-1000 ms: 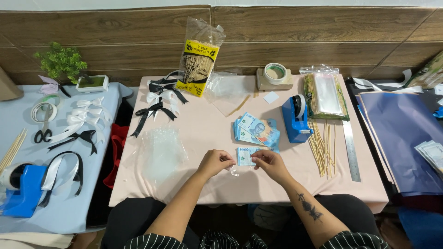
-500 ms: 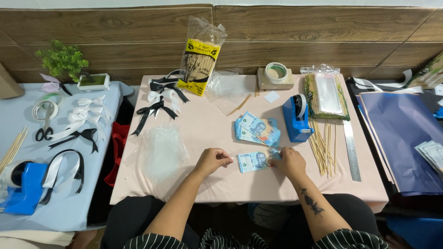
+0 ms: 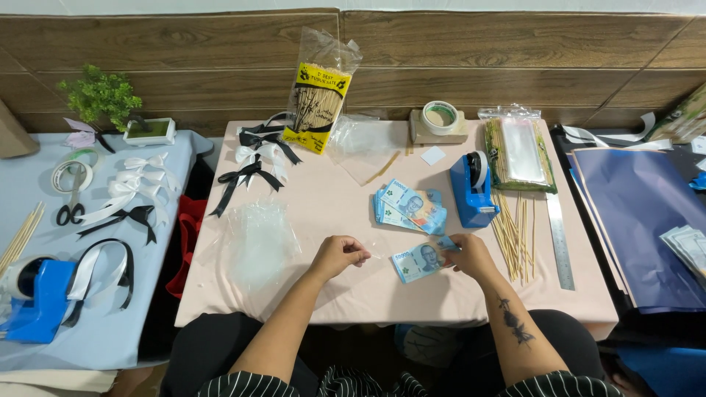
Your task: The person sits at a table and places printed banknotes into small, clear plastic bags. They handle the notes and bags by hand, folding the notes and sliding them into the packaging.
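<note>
Right hand (image 3: 471, 254): grip pinched on banknote (image 3: 421, 261), lower centre of frame. Left hand (image 3: 340, 254): fingers curled shut, contents unclear. Note stack (image 3: 408, 206) just above, on bench (image 3: 331, 198).

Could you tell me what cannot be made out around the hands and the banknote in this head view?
- Left hand: whatever its pinched fingers hold is too thin or clear to identify.
- Banknote: its right end is hidden under the right hand.
- Stack of banknotes: overlapping hides how many there are.
- Blue paper sheets: cut off by the right edge.
</note>
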